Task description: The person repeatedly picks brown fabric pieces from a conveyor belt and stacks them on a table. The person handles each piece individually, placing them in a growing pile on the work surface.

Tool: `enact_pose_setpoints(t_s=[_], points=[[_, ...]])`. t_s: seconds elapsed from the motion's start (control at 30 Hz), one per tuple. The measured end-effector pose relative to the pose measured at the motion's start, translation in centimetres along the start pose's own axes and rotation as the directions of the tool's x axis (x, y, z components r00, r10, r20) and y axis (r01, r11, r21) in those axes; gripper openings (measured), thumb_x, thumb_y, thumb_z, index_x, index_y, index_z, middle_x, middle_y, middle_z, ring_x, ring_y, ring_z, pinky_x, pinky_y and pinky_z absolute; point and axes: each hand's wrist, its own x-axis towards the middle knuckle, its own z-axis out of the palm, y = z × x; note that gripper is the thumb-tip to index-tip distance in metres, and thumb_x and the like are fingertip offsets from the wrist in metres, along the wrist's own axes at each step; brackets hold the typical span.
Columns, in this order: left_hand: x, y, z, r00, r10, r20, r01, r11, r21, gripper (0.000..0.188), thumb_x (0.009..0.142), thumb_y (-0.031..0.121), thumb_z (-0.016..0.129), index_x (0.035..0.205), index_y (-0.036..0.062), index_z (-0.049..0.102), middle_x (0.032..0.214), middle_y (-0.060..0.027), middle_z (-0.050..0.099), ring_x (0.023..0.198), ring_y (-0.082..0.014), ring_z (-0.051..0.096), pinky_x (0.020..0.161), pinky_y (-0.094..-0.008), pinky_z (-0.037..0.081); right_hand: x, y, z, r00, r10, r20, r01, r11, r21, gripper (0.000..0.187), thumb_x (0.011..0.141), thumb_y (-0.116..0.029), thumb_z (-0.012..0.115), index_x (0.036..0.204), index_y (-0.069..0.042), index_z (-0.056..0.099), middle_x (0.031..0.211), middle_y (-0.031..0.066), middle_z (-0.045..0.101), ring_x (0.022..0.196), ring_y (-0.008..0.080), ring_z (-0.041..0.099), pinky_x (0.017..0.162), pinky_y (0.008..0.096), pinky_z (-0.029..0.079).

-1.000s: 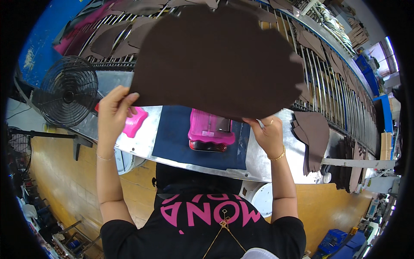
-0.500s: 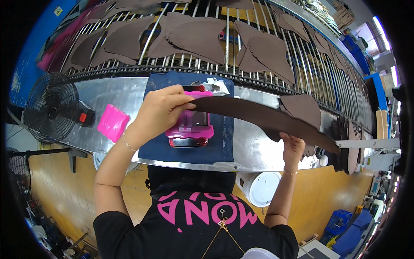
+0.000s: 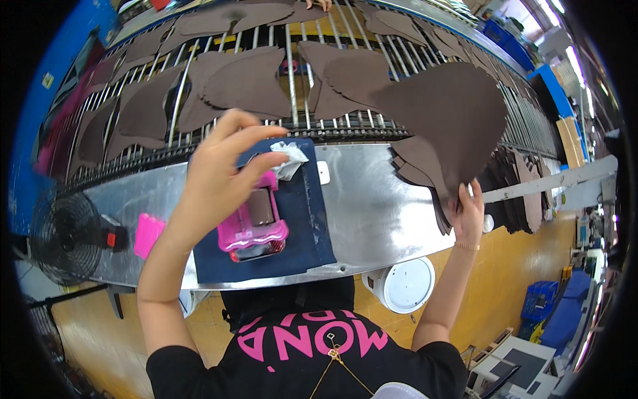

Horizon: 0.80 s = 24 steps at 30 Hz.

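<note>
Where the worktop [image 3: 362, 199] is taken: black fan [image 3: 63, 239] left, pink holder [image 3: 266, 234] on blue mat [image 3: 309, 249], brown stack [image 3: 419, 159] right.
Brown sheet [image 3: 458, 106]: lower end clamped between fingers of the right hand [image 3: 470, 216], the rest over stack and rack [image 3: 291, 83].
Left hand [image 3: 222, 169]: fingers apart, above the mat.
Hard to see: stack and holder, partly covered; co-worker's hand [image 3: 321, 4], cut off at top.

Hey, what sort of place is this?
Probably a factory workshop: a long rack of metal rods bears many brown cut pieces, a metal worktable runs alongside, and the right hand holds a similar sheet.
</note>
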Motion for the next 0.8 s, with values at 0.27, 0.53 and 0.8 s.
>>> enact_pose_setpoints(t_s=[0.27,0.53,0.8], points=[[-3.5,-3.1,-4.2,0.940,-0.278,-0.197,0.285,0.958,0.006,0.024,0.083,0.007,0.066,0.107,0.0053,0.066,0.089,0.0006,0.050,0.066,-0.0050,0.038,0.056,-0.0187,0.030,21.9,4.5,-1.3,0.998,-0.037,-0.048,0.049,0.956,0.288,0.041,0.091,0.009,0.042,0.128,-0.007,0.046,0.113,0.0128,0.058,0.092,0.0248,0.061,0.079,0.0374,0.054],[-8.1,-6.9,-8.2,0.852,-0.412,-0.322,0.463,0.881,0.099,0.022,0.086,0.009,0.064,0.108,0.0045,0.065,0.094,-0.0010,0.053,0.073,-0.0063,0.045,0.060,-0.0190,0.035,33.7,10.7,2.4,0.972,0.104,-0.209,-0.020,0.930,0.368,0.045,0.087,0.014,0.031,0.123,-0.009,0.047,0.108,0.0136,0.059,0.090,0.0289,0.061,0.078,0.0411,0.054],[-7.9,-7.8,-7.6,0.835,-0.444,-0.325,0.492,0.867,0.079,0.032,0.088,0.012,0.064,0.120,0.0066,0.060,0.096,-0.0004,0.051,0.070,-0.0061,0.042,0.061,-0.0206,0.035,33.1,12.4,3.4,0.890,-0.031,-0.455,0.004,0.998,-0.059,0.041,0.082,-0.001,0.063,0.121,-0.007,0.052,0.109,0.0134,0.060,0.091,0.0237,0.060,0.075,0.0377,0.052]])
